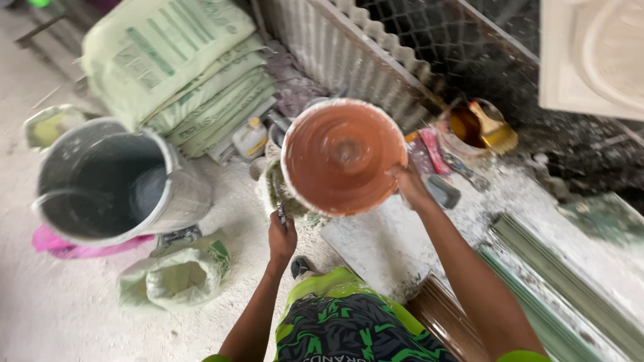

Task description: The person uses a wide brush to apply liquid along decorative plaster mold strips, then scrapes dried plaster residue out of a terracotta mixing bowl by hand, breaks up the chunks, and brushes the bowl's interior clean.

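Note:
A white bucket (343,155) full of smooth reddish-brown liquid stands in front of me on the dusty floor. My right hand (408,184) grips its rim on the right side. My left hand (282,238) is closed around a thin dark tool, a little below and left of the bucket. Whether that tool touches the bucket, I cannot tell. My knees in green and black patterned shorts (342,322) show at the bottom.
A large grey bucket (111,181) stands at the left, over a pink cloth (57,245). Stacked pale green sacks (184,67) lie behind. An open sack (178,275), a small pot with a brush (479,127), corrugated sheet (349,50) and moulded strips (563,281) surround me.

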Demonstrator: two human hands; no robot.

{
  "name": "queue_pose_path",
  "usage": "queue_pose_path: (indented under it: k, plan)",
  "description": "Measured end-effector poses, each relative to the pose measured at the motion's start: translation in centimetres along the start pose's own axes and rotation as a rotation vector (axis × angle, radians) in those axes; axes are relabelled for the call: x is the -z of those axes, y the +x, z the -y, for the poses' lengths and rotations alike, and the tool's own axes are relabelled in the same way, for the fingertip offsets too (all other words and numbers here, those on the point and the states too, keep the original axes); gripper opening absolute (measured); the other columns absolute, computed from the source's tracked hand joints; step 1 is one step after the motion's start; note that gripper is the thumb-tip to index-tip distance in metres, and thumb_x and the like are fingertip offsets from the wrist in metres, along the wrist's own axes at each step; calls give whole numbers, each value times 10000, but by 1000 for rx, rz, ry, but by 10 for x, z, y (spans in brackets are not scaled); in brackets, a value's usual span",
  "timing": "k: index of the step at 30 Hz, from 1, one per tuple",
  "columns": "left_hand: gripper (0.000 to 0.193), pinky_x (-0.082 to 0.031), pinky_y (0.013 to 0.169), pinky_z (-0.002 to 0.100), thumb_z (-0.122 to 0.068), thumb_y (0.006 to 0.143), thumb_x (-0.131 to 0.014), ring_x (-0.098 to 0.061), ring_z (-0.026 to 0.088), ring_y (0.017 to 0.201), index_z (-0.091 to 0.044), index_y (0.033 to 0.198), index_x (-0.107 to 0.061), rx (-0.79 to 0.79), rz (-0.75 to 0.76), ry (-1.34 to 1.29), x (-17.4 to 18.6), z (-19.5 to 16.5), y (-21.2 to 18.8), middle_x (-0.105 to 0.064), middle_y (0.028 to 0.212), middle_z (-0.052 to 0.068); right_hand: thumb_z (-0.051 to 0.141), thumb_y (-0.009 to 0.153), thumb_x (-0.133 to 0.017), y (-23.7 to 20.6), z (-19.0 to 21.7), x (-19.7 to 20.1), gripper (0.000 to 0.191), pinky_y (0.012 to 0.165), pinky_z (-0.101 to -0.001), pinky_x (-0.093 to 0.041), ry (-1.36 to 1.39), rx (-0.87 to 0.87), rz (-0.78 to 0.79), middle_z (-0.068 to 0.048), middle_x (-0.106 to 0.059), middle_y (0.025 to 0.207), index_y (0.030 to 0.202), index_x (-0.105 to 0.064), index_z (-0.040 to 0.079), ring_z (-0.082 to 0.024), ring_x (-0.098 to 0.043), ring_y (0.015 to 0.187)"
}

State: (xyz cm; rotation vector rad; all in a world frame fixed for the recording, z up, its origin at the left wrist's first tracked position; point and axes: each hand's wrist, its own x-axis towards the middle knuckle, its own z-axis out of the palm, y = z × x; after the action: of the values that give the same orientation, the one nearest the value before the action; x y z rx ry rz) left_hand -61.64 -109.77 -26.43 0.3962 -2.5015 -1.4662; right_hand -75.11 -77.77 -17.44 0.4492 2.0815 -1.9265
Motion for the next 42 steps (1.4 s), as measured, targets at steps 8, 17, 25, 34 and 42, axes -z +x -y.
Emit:
queue_pose_path:
  k: [8,17,25,34,42]
  plan:
    - [269,-494,777,541,-124,1072,-444,-610,465,858,51,1271,-494,-204,235,-145,-48,-18,28,-629,1007,297,173,859,-648,-93,-90,94,501,864,-395,-541,216,-245,-80,-83,-673,1137,1338,-543,67,-225,-652,1018]
    - [438,-480,891,544,-151,949,-617,-565,423,1114,-33,1360,-522,-839,524,280,-168,-143,128,-587,1182,213,149,888,-612,-161,-127,150,562,1050,-435,-495,344,-345,-140,-206,-679,1267,1412,-504,-23,-304,-657,1165]
    - [486,-481,969,523,-82,884,-619,-518,397,1255,-203,1354,-621,-931,905,467,-305,-204,136,-561,1317,207,88,865,-579,-153,-139,155,654,1068,-439,-506,385,-298,-91,-203,-655,1314,1492,-404,27,-327,-660,1177]
    - [349,-507,990,464,-222,875,-722,-626,307,1183,-144,1212,-672,-990,1124,551,-354,-245,147,-689,1212,118,140,880,-605,-150,-171,161,669,1014,-378,-507,261,-414,-89,-174,-687,1279,1509,-397,47,-271,-659,1141]
    - [371,-551,785,362,-330,933,-756,-714,207,907,8,1066,-687,0,885,-109,-479,-321,155,-746,1021,122,128,859,-604,-152,-161,162,679,998,-364,-510,329,-439,-54,-157,-695,1275,1513,-437,51,-264,-662,1124]
